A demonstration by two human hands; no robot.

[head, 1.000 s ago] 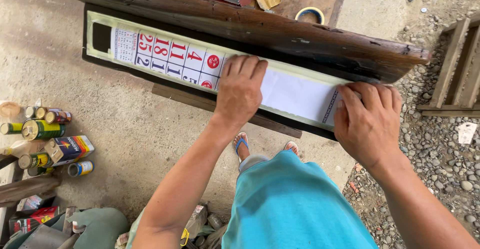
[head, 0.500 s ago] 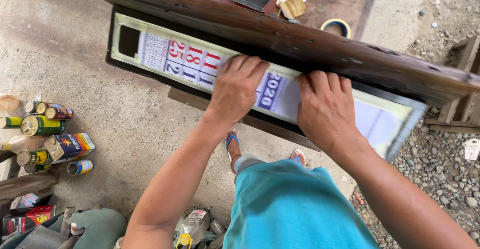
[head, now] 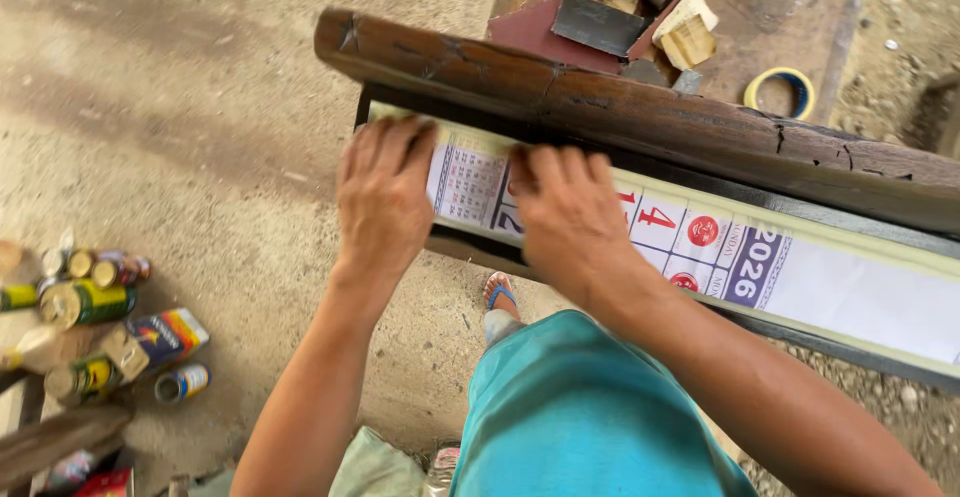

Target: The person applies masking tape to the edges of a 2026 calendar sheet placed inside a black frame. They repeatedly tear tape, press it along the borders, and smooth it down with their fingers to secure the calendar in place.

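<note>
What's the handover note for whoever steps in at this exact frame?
Left hand: flat, palm down, on the left end of the long printed calendar paper strip, holding nothing.
Right hand: flat on the same strip, just right of the left hand.
The strip lies along the dark-edged pale green long panel, under the weathered dark wooden beam.
Sandpaper sheets and a roll of yellow tape sit on the bench beyond the beam; paint cans stand on the floor at left.
Done: strip laid flat along the panel. Left: not readable from this view.
</note>
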